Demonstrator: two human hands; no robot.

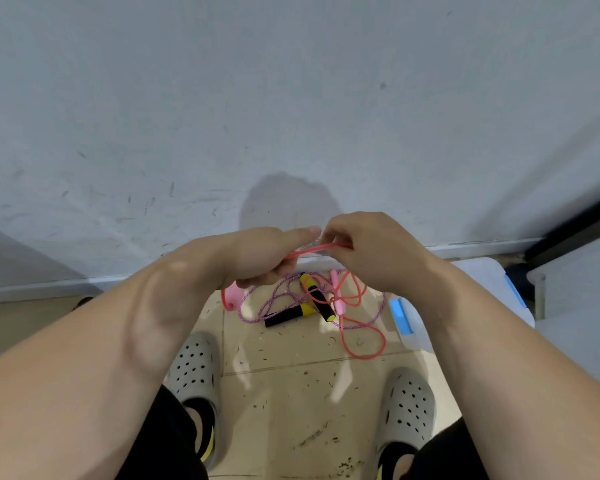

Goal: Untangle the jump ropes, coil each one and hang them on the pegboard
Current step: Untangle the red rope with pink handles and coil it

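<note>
My left hand [257,256] and my right hand [368,247] meet in front of me, each gripping a short stretch of the pink jump rope [309,249] pulled straight between them. The rest of that pink rope [362,341] hangs down to the tiled floor, and its pink handle [336,292] lies in the tangle. A purple braided rope [274,303] loops around it, with two black and yellow handles [321,301] [286,315] crossing in the pile. Another pink handle [231,294] shows under my left hand. No pegboard is in view.
A grey-white wall [291,98] with a baseboard [49,289] stands right ahead. A white plastic bin with blue clips [478,282] sits at the right by a dark metal frame [575,230]. My two feet in grey perforated clogs [194,372] [407,407] stand on the tiles.
</note>
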